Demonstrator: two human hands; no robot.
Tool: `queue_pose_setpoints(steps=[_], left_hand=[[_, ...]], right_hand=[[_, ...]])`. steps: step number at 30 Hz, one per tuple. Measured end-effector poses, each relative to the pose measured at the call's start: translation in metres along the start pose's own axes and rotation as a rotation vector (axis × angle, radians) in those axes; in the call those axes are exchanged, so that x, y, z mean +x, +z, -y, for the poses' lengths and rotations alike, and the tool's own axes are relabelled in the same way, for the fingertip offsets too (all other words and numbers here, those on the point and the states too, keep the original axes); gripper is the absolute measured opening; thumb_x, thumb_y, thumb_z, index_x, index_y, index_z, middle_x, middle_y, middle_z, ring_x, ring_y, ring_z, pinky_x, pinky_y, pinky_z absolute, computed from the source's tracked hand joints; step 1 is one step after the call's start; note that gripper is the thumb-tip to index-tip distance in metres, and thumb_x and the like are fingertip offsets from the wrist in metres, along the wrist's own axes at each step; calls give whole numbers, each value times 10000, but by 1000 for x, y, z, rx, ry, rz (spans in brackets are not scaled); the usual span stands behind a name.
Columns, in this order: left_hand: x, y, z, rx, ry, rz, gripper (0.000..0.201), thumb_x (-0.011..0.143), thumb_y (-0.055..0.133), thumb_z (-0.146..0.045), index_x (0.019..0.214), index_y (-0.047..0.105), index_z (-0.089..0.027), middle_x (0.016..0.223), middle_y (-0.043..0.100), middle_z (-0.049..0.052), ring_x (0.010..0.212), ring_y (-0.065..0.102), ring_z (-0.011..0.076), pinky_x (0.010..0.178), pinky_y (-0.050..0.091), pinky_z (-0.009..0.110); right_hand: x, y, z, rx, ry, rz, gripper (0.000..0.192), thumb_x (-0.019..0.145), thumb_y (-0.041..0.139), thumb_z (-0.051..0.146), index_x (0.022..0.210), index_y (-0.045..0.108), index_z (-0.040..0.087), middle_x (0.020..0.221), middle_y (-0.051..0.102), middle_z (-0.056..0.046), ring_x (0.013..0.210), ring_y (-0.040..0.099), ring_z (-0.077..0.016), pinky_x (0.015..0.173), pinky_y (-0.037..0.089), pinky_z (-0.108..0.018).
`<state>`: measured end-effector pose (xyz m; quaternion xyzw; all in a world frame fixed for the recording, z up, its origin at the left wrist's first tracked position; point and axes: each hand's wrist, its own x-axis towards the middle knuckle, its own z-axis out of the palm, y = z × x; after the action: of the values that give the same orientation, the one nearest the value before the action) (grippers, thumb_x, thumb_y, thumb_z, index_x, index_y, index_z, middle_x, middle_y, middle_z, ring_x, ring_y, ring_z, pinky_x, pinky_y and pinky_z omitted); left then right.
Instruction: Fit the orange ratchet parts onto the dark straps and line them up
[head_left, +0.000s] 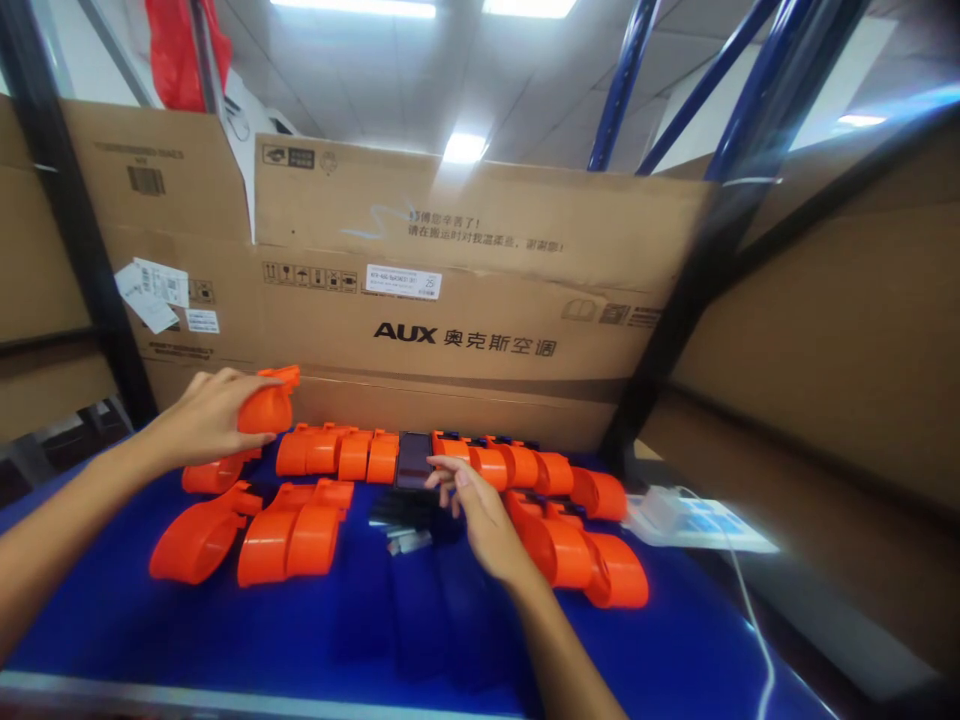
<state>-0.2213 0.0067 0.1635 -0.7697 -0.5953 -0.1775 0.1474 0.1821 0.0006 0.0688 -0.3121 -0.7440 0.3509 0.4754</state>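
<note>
Orange plastic shell (266,408) sits gripped in my left hand (206,415), lifted just above the far-left part of the blue table (420,630), fingers curled tight around its rounded body. Nearest to me the blue surface lies bare; farther on, my right hand (484,520) reaches toward the middle, fingers loosely spread, tips touching the near end of a dark phone (414,458) that lies in the row of orange pieces. A small dark heap of parts (405,512) sits just left of that hand. More orange shells (289,540) lie near left, others (585,560) near right, and a long row (337,452) runs along the far edge, against a cardboard box (465,340) marked AUX. A white cable (742,590) trails off at right.

The held shell's long axis seems to run left to right, its flat tab pointing right and slightly up; the blur keeps me from saying more. I judge the risk lies in the crowding: a careless sweep of either wrist could knock the tight row out of line or nudge the phone, and my one-handed grip on a smooth curved shell could slip.
</note>
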Motion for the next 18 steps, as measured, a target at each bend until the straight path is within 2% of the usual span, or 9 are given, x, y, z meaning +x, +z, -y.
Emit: queue_pose_setpoints(steps=[3,6,12,18], left_hand=[[-2,15,24,45,-35,129,761,778,713,-370,1456,405,-211,1274,596,92,1196,443,320,1008,260,430],[-6,35,26,52,9,205,754,750,722,-331,1435,435,-196,1291,590,107,1199,456,326,994,263,396],[-4,57,22,-15,-36,290,786,705,701,-310,1436,448,-174,1238,596,132,1100,503,336,974,299,388],[-4,69,33,-94,0,286,778,681,696,-292,1424,477,-220,1247,589,114,1065,523,330,963,332,384]], right_hand=[[0,2,0,-5,9,14,524,1020,282,537,1258,610,204,996,657,-81,788,579,-184,668,482,-298],[0,3,-1,-4,18,18,527,1024,268,530,1266,608,208,997,663,-81,776,577,-183,660,481,-300],[1,1,-2,1,21,5,525,1020,282,535,1233,626,200,966,672,-79,766,583,-185,646,482,-301],[1,1,-1,-2,38,5,537,1019,284,544,1265,615,200,972,685,-78,756,587,-180,634,473,-290]])
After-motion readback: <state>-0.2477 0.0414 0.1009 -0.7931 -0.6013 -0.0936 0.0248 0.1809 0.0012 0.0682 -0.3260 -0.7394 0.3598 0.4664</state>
